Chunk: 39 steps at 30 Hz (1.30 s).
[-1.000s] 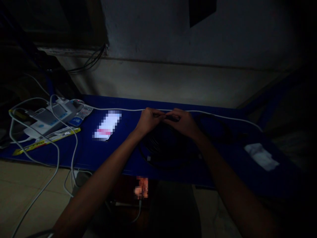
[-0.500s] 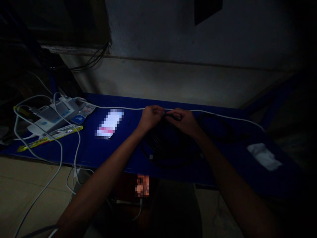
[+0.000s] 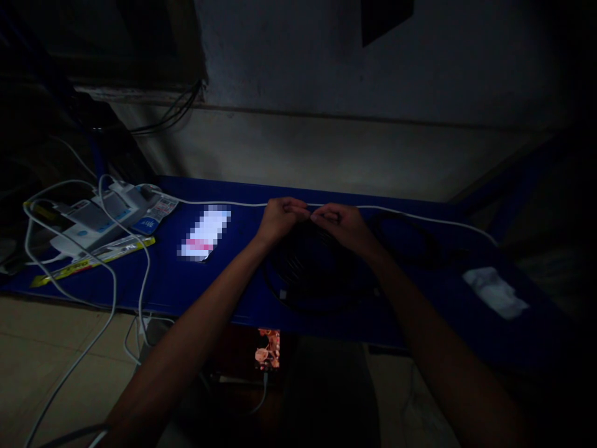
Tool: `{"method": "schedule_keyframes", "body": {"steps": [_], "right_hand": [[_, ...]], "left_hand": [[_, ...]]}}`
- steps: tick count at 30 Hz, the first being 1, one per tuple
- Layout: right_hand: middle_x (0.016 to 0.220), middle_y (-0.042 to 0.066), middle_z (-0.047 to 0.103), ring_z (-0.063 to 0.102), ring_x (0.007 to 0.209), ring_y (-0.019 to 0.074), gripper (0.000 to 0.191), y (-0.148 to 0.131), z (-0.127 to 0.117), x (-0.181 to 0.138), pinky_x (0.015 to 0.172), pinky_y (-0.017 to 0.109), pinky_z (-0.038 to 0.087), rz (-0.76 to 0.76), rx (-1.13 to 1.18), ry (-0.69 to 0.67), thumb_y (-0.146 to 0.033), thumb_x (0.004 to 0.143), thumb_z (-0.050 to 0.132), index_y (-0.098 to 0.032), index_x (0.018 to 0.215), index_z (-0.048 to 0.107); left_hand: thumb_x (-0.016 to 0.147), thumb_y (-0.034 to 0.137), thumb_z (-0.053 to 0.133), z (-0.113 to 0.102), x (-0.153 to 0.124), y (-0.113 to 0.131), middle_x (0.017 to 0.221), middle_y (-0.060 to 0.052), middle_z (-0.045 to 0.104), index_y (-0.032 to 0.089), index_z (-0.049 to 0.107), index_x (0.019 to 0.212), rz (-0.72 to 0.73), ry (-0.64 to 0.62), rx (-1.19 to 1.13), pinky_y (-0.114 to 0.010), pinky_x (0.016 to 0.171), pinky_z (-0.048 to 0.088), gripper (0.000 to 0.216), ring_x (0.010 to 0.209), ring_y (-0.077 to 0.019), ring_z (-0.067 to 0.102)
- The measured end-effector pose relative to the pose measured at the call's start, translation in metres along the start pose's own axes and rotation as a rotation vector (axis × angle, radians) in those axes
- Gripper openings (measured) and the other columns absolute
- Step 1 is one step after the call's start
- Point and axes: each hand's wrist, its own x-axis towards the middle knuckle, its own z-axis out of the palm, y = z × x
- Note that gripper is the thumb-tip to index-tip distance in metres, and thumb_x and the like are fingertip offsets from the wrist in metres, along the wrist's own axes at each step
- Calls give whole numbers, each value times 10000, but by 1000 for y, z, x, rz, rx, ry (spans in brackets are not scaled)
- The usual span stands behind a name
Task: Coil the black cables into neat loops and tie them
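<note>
A coil of black cable (image 3: pixel 293 274) lies on the blue tabletop (image 3: pixel 233 292), its lower loops and a small pale connector (image 3: pixel 283 294) showing in the gloom. At the far side of the coil, my left hand (image 3: pixel 284 218) is closed with its fingers bent toward the right. My right hand (image 3: pixel 338 224) meets it almost tip to tip, thumb and fingers pinched. Both appear to grip the black cable, though the dark hides the exact spot between the fingertips. A white cord (image 3: pixel 247 204) runs along the table just beyond my hands.
Left on the table are a white power strip (image 3: pixel 69 244) with plugged-in chargers, a yellow-edged packet (image 3: pixel 102 255) and a lit phone (image 3: pixel 205 233). A crumpled white tissue (image 3: pixel 497 292) lies right. Another lit phone (image 3: pixel 268 350), cabled, sits below the front edge. White cables (image 3: pixel 114 292) hang at left.
My fingertips have shifted slightly, the two hands still meeting over the coil. The dark strand seen between them before is now harder to see. The view has moved a little.
</note>
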Motion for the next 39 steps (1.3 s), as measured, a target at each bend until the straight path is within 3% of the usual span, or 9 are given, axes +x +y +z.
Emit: {"method": "schedule_keyframes", "body": {"steps": [6,13,20,25,30,39], "right_hand": [[751,15,677,580,679,182,304,1,-2,2,622,320,437,1,-22,-40,-521,887,722,-217,893,743],[692,-12,625,538,624,164,307,1,-6,1,582,309,389,3,-45,-97,-523,870,751,-220,918,754],[876,41,762,671,791,216,221,-3,-5,-1,703,349,480,-93,-62,-117,-437,923,696,-232,927,781],[839,43,754,665,766,220,195,-6,-3,-2,695,356,486,-121,-99,-61,-413,894,710,-229,904,775],[703,14,656,569,661,189,204,-6,-3,-2,611,329,422,-58,-134,-29,-417,896,687,-226,854,744],[696,-4,610,531,639,163,179,-15,-6,-3,593,301,373,108,-12,-40,-382,833,695,-203,823,702]], "left_hand": [[744,23,757,2,0,2,863,-64,783,102,743,961,-20,5,-61,-262,748,538,232,744,-123,705],[735,114,815,-2,-1,4,780,-42,766,118,802,884,-75,-22,59,-279,718,515,149,672,-125,656],[763,92,736,-2,-2,3,742,-35,757,133,796,771,-17,-55,105,-268,700,489,73,647,-118,624],[798,122,720,-1,-3,4,710,-22,720,120,779,804,4,-80,130,-246,638,434,59,610,-107,582],[827,162,722,-2,-1,-2,747,-29,711,118,759,842,61,-128,103,-247,662,437,59,642,-103,585],[827,160,706,-1,-1,-2,780,-31,720,127,761,848,82,-112,81,-243,669,443,67,675,-106,593]]}}
